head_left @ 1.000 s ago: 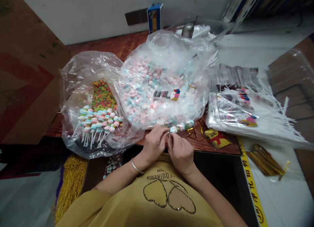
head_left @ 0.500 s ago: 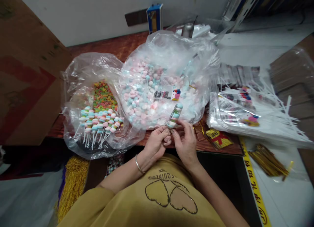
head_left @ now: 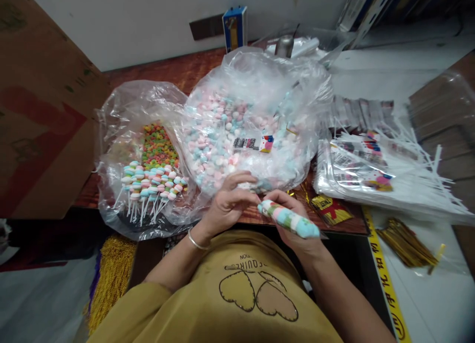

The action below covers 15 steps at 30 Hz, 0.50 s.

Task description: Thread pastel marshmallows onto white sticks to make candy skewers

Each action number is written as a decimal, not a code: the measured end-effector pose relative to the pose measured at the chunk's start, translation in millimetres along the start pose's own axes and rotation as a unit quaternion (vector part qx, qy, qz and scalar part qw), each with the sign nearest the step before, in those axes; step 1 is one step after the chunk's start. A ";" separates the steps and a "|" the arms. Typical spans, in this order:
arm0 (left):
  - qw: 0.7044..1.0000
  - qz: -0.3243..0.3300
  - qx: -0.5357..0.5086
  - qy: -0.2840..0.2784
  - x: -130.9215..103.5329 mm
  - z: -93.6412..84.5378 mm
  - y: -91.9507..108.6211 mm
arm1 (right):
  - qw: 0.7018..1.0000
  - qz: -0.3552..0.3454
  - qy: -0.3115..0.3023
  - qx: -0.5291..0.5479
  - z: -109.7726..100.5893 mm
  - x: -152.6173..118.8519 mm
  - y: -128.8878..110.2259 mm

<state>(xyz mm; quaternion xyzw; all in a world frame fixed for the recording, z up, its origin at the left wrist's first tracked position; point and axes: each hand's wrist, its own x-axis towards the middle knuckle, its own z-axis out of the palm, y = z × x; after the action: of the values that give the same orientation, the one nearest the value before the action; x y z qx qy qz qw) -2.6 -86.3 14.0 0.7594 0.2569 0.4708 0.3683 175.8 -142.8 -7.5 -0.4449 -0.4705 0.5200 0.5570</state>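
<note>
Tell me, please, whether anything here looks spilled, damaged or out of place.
Nothing looks clearly spilled or damaged. Only the white sticks at the right seem untidy: they splay unevenly, ends pointing different ways. The candy in the right hand looks intact.

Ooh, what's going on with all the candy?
A person in a mustard-yellow shirt holds a striped pastel candy stick in their right hand. Their left hand is near its end; I can't tell whether it's touching. On the brown wooden table, a clear plastic bag of pale round sweets lies in front, with striped sweets on white sticks to the left.
</note>
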 end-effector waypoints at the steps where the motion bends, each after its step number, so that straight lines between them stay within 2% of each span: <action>1: 0.998 0.009 0.057 0.037 0.4 -4.1 11.0 | 0.997 -0.041 0.027 -0.062 -3.2 1.4 -7.0; 2: 0.994 0.015 0.078 0.081 -1.4 -6.7 23.4 | 0.983 -0.096 0.059 -0.142 -6.6 3.1 -14.0; 3: 0.993 0.016 0.055 0.105 -5.4 -8.2 36.6 | 0.956 -0.159 0.086 -0.231 -10.2 4.7 -20.4; 4: 0.995 0.009 0.000 0.101 -10.9 -9.1 49.8 | 0.917 -0.222 0.102 -0.316 -13.8 6.3 -25.7; 6: 0.990 -0.069 -0.122 0.035 -22.5 -11.1 73.4 | 0.828 -0.333 0.091 -0.441 -21.4 9.3 -32.1; 7: 0.979 -0.112 -0.168 0.020 -26.6 -13.1 82.8 | 0.792 -0.375 0.071 -0.477 -25.3 10.7 -33.7; 9: 0.956 -0.210 -0.203 -0.001 -28.2 -18.9 94.6 | 0.740 -0.429 0.032 -0.518 -32.7 13.8 -36.1; 10: 0.950 -0.236 -0.201 -0.045 -25.6 -21.9 96.8 | 0.719 -0.446 0.022 -0.532 -35.7 15.3 -38.1; 11: 0.945 -0.247 -0.182 -0.115 -21.3 -23.8 96.4 | 0.700 -0.460 0.018 -0.546 -37.7 16.4 -41.1; 12: 0.938 -0.248 -0.154 -0.188 -16.2 -24.1 93.6 | 0.683 -0.476 0.019 -0.555 -38.5 17.0 -45.2; 13: 0.931 -0.247 -0.128 -0.238 -11.0 -22.4 88.4 | 0.667 -0.495 0.018 -0.557 -37.6 16.8 -50.0; 14: 0.928 -0.246 -0.114 -0.257 -6.4 -18.6 81.1 | 0.652 -0.518 0.012 -0.553 -35.0 15.4 -55.0; 15: 0.929 -0.255 -0.106 -0.246 -2.8 -13.3 72.3 | 0.641 -0.541 -0.001 -0.545 -30.7 12.8 -59.4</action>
<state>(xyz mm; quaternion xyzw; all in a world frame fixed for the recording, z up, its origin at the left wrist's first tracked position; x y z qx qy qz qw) -12.7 -127.3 74.3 0.7167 0.2919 0.1841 0.6059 215.8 -133.9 46.8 -0.3336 -0.8261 -0.2234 0.3954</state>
